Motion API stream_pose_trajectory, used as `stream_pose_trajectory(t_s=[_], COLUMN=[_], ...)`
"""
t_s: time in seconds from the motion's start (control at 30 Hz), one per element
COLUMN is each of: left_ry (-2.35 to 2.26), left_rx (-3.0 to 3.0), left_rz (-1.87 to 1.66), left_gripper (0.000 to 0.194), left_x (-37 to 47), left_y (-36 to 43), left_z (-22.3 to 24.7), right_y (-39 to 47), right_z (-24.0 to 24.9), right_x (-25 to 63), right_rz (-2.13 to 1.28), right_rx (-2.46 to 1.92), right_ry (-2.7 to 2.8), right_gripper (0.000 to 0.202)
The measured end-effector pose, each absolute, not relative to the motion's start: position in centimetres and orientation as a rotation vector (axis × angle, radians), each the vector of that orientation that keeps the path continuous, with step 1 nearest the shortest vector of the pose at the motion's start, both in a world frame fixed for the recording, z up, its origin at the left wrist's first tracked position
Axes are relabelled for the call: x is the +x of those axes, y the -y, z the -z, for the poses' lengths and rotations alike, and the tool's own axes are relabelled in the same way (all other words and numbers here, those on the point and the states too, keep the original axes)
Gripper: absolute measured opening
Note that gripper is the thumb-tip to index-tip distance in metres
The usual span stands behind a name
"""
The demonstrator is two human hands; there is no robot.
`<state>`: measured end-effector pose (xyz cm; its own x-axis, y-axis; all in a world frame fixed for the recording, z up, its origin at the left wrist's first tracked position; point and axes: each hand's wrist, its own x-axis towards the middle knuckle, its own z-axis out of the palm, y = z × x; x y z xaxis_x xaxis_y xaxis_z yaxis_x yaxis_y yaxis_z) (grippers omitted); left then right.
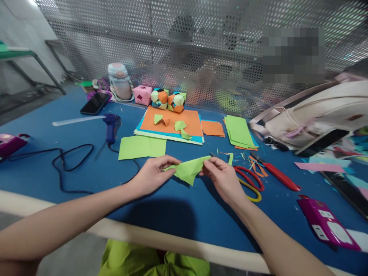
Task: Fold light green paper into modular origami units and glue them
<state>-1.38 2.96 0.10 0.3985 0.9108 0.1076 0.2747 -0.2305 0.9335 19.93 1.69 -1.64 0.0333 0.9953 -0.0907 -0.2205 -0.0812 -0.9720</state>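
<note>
A piece of light green paper [188, 170], folded with creases and pointed corners, is held above the blue table between my two hands. My left hand [155, 172] pinches its left end between thumb and fingers. At the right end, the thumb and fingers of my right hand [222, 176] grip the upper corner. Just beyond my left hand lies a flat green sheet [142, 147] with a crease. Scissors [250, 182] with red and yellow handles rest beside my right hand, their blades partly hidden.
Orange sheets [172, 117] carry small folded pieces [181, 125]. Paper balls [176, 102], a pink paper cube [143, 95] and a bottle [120, 82] stand behind. Left is a glue gun [110, 128] with its cord; right are a red-handled cutter [281, 176], purple power strip [327, 224] and bag [316, 111].
</note>
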Motion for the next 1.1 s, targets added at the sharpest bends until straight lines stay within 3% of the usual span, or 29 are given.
stream_pose_trajectory(t_s=[0.43, 0.9, 1.1], left_ry=[-1.018, -0.952, -0.94], left_rx=[1.638, 1.44, 1.397], left_rz=[-0.707, -0.508, -0.457], left_gripper=[0.021, 0.04, 0.03], left_x=[-1.1, -0.6, 0.0], left_y=[-3.1, -2.4, -1.9], left_z=[-0.2, -0.7, -1.0], right_y=[-1.6, -0.2, 0.9], right_z=[1.6, 0.5, 0.0], right_x=[19.9, 19.3, 18.7], right_rz=[-1.188, -0.914, -0.804], right_rx=[-1.195, -1.354, -1.298], right_ry=[1.055, 1.342, 1.52], right_gripper=[0.019, 0.026, 0.025])
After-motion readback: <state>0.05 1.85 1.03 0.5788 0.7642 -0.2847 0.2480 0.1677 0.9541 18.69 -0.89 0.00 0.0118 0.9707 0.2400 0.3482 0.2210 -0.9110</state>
